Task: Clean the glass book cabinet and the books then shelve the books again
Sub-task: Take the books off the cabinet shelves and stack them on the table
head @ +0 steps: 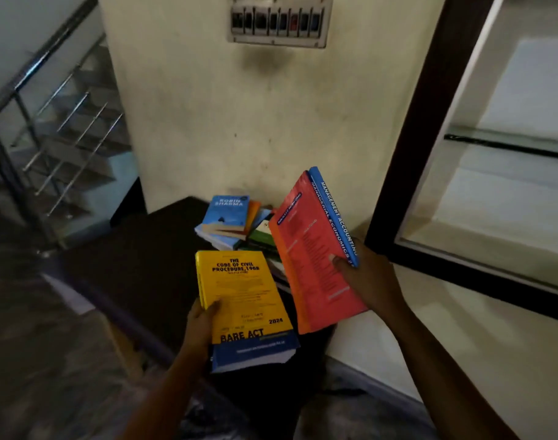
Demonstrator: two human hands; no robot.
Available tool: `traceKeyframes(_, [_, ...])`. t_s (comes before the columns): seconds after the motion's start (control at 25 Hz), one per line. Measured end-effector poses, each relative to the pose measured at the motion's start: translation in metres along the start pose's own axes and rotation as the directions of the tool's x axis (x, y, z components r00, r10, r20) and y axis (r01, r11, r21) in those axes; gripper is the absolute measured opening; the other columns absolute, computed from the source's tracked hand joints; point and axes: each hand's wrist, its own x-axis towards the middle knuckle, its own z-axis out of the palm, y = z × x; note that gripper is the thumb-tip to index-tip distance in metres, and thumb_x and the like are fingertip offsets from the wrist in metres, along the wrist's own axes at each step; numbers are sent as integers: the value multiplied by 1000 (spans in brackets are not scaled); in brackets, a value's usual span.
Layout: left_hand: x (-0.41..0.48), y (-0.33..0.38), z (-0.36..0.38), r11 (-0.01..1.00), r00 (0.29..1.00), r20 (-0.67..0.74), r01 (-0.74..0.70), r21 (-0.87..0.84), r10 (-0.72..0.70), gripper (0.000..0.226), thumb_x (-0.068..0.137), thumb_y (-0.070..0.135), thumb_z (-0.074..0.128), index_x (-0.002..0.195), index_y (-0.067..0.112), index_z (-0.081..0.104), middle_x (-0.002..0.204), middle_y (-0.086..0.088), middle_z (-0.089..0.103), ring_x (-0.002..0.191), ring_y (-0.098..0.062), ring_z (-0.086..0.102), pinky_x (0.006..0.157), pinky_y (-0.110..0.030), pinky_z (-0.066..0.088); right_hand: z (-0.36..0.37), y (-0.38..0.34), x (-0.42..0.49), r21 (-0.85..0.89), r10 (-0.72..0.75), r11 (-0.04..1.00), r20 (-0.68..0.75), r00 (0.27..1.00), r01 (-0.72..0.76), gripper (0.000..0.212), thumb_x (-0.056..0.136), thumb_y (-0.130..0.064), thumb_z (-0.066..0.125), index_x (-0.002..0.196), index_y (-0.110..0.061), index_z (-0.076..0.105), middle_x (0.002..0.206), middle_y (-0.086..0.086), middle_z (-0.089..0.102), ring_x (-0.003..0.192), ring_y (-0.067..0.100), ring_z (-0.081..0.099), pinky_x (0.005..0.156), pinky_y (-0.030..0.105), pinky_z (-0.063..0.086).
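Observation:
My left hand (201,322) grips a thick yellow and blue book (246,300) by its left edge, thumb on the cover. Two books are held together, tilted upright, in my right hand (363,277): a red-orange one (309,258) in front and a blue-spined one (335,211) behind it. Past both hands a loose pile of books (230,220) lies on a dark surface (150,252) against the wall, a light blue paperback on top. The glass cabinet (500,147) with its dark frame stands open at the right; the shelf in view holds nothing.
A cream wall with a switch panel (277,22) rises behind the pile. A staircase with a steel railing (58,122) drops away at the left. Pale floor or ledge (462,328) runs along the foot of the cabinet frame.

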Motion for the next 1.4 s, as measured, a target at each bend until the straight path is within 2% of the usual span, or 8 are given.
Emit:
traceKeyframes(0.2, [-4, -56, -37, 944, 988, -156, 48, 325, 4, 54, 92, 32, 57, 131, 0, 40, 126, -25, 52, 110, -43, 54, 84, -47, 48, 18, 2, -7, -76, 31, 997, 81, 996, -25, 43, 93, -38, 53, 131, -20, 47, 109, 6, 63, 80, 14, 56, 67, 22, 44])
traceKeyframes(0.28, [4, -61, -50, 737, 991, -105, 14, 675, 78, 85, 75, 65, 50, 130, 0, 44, 127, -23, 53, 114, -39, 54, 92, -51, 45, 17, 8, -4, -122, 45, 992, 72, 996, -36, 43, 92, -41, 53, 130, -22, 47, 110, 8, 63, 85, 20, 59, 71, 26, 46])
traceKeyframes(0.4, [26, -64, -54, 416, 983, -62, -17, 909, 176, 83, 90, 53, 48, 148, 5, 15, 156, -15, 14, 145, -29, 9, 114, -52, 7, 13, 14, 2, -226, 79, 972, 48, 996, -66, 46, 92, -44, 51, 130, -19, 47, 112, 9, 63, 95, 28, 62, 79, 31, 48])
traceKeyframes(0.6, [56, -36, -12, 250, 930, 238, -310, 917, 280, 66, 96, 40, 43, 150, 15, 13, 158, -6, 5, 146, -23, -3, 114, -49, 1, 0, 10, 16, -356, 80, 930, -34, 996, -87, 45, 93, -45, 48, 131, -21, 43, 115, 7, 63, 98, 30, 61, 82, 36, 50])
traceKeyframes(0.88, [71, -82, 2, -37, 939, 325, -323, 946, 111, 75, 93, 62, 9, 147, 13, 25, 156, -7, 17, 144, -27, 13, 113, -51, 0, 32, -14, 82, -580, -107, 814, -153, 982, -2, 42, 97, -27, 42, 138, -18, 36, 124, 12, 58, 102, 34, 59, 79, 35, 45])
traceKeyframes(1.12, [73, -99, -1, -118, 957, 283, -274, 954, 68, 70, 96, 53, 8, 129, 14, 56, 135, -7, 54, 126, -29, 48, 107, -47, 15, 168, 28, 121, -666, -107, 661, 373, 921, 347, 62, 92, -12, 42, 147, -9, 13, 151, 17, 23, 138, 33, 23, 111, 51, 22])
traceKeyframes(1.24, [72, -96, -3, -159, 955, 270, -249, 955, 125, 69, 97, 54, 9, 132, 14, 52, 139, -6, 50, 130, -27, 42, 110, -44, 8, 184, 44, 127, -505, -239, 757, 377, 895, 415, 65, 92, -24, 51, 148, -14, 18, 154, 9, 21, 143, 27, 14, 114, 45, 13])
traceKeyframes(1.4, [71, -99, -3, -181, 946, 276, -246, 952, 167, 67, 97, 55, 11, 135, 14, 48, 142, -6, 45, 133, -27, 37, 112, -42, 5, 149, 51, 115, 325, -85, 945, 140, 987, 36, 29, 89, -19, 61, 118, -18, 59, 124, 5, 59, 116, 19, 53, 93, 31, 43])
